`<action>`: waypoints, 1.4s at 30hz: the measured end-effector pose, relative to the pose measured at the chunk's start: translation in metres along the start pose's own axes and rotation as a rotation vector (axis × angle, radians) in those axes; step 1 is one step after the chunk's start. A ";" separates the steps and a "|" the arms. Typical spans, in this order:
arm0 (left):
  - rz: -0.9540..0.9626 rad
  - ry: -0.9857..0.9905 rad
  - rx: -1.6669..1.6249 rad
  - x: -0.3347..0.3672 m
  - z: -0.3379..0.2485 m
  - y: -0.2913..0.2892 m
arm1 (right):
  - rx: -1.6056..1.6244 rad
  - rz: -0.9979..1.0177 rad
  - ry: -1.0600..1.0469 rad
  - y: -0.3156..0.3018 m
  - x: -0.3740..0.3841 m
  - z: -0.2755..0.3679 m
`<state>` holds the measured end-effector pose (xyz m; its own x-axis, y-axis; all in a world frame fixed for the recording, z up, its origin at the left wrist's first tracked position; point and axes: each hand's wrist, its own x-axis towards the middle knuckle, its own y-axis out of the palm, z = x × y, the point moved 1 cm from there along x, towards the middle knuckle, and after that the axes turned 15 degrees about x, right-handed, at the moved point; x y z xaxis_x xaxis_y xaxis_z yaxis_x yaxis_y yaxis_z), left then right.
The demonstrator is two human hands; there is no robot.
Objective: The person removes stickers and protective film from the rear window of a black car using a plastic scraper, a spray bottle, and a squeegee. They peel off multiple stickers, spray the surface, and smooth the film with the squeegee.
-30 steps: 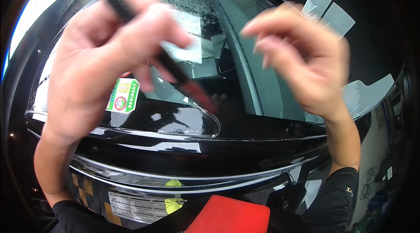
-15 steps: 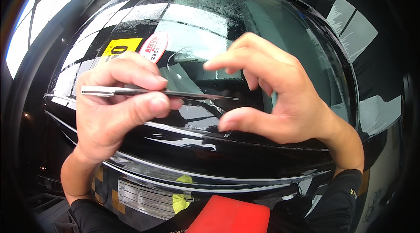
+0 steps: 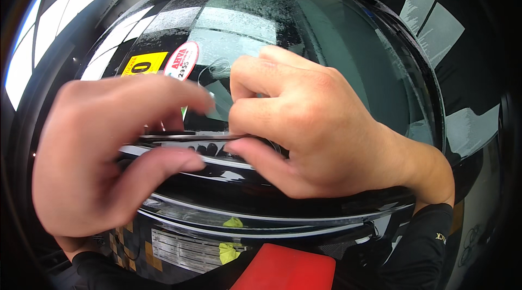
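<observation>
A slim, dark, pen-shaped cutter knife [image 3: 190, 137] lies level between my two hands, above the lower edge of a black car's window [image 3: 348, 72]. My right hand [image 3: 304, 121] pinches its right end between thumb and bent fingers. Around the other end, my left hand [image 3: 103, 143] holds its thumb and fingers apart, slightly blurred by motion. The knife's left end runs behind the left fingers and is partly hidden. Behind the hands, the glass carries a yellow sticker [image 3: 145, 63] and a white-and-red oval sticker [image 3: 182, 60].
Wet specks and reflections cover the upper glass. Below it runs the car's glossy black bodywork [image 3: 272, 208] with pale trim lines. A red object [image 3: 285, 268] sits close to my body, with yellow-green cloth [image 3: 229, 252] beside it. Tan-and-dark floor tiles [image 3: 147, 257] show lower left.
My left hand has spread its fingers from the cutter knife and shifted left and nearer. My right hand, apart before, has closed on the knife's right end.
</observation>
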<state>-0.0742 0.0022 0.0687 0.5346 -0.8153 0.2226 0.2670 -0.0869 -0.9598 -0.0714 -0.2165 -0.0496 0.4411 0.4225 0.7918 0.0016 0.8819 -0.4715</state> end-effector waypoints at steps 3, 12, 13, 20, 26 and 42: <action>0.033 0.034 0.121 0.002 0.000 0.013 | 0.132 -0.028 0.069 -0.004 -0.011 -0.009; 0.018 0.121 0.153 -0.018 0.033 0.029 | 0.094 0.195 -0.115 -0.005 -0.046 -0.063; 0.005 0.136 0.142 -0.018 0.033 0.029 | 0.034 0.234 -0.155 -0.004 -0.046 -0.068; 0.081 0.263 0.111 -0.002 0.022 0.035 | -0.003 0.207 -0.231 -0.008 -0.039 -0.079; 0.133 0.118 0.133 -0.002 0.006 0.040 | -0.004 0.196 -0.252 -0.009 -0.041 -0.075; 0.085 0.181 0.228 -0.008 0.001 0.039 | -0.005 0.250 -0.258 -0.013 -0.037 -0.073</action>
<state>-0.0677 0.0059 0.0294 0.4167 -0.9046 0.0899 0.4117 0.0997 -0.9059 -0.0225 -0.2585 -0.1013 0.1877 0.6645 0.7233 -0.0730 0.7438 -0.6644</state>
